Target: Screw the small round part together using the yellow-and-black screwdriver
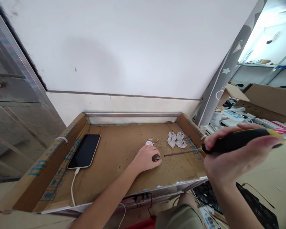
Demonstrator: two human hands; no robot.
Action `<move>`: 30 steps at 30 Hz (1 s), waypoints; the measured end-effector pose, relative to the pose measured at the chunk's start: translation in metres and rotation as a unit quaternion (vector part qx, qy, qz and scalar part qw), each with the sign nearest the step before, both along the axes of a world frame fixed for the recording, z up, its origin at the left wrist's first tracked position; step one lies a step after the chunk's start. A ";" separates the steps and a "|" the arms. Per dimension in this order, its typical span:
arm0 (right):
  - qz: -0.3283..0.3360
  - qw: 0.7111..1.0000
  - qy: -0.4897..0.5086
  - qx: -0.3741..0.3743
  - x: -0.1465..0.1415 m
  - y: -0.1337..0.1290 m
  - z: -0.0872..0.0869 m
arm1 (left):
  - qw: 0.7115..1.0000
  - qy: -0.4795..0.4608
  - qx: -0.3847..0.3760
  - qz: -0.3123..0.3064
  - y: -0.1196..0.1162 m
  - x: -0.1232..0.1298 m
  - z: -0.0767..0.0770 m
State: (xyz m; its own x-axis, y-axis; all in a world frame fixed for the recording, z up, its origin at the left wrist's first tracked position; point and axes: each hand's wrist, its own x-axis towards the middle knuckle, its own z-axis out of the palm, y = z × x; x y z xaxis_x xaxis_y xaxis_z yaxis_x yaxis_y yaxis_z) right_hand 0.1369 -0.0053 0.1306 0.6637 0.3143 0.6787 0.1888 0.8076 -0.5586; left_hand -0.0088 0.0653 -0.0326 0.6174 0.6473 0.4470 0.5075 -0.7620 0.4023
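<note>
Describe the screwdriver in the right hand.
The screwdriver has a black handle with yellow at its collar and butt, and a long, thin metal shaft. The right hand grips the handle; the shaft points left above the cardboard tray, its tip just short of the left hand. The tip's shape is too small to tell.

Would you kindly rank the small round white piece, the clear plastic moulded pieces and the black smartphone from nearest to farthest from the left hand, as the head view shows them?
From the left hand:
1. Small round white piece, just ahead of the hand.
2. Clear plastic moulded pieces, ahead and to the right.
3. Black smartphone, well off to the left.
</note>
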 end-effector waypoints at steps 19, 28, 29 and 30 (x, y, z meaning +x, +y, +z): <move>0.070 0.996 -0.004 -0.058 -0.018 -0.006 0.006 | 1.000 0.003 -0.003 -0.006 0.001 -0.001 -0.003; 0.080 0.995 0.003 -0.066 -0.018 -0.006 0.003 | 1.000 -0.004 -0.007 -0.012 0.000 -0.001 -0.001; 0.083 0.994 0.006 -0.072 -0.018 -0.005 0.003 | 1.000 -0.004 -0.009 -0.010 0.000 -0.001 -0.001; 0.087 0.993 0.008 -0.077 -0.018 -0.005 0.003 | 1.000 -0.004 -0.010 -0.009 0.000 -0.001 -0.001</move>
State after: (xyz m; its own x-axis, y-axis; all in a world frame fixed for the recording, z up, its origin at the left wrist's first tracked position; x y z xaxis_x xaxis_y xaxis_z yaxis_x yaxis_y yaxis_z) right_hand 0.1189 -0.0102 0.1338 0.6004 0.5244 0.6038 0.0449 0.7318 -0.6801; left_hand -0.0097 0.0649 -0.0335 0.6251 0.6446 0.4401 0.4902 -0.7630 0.4213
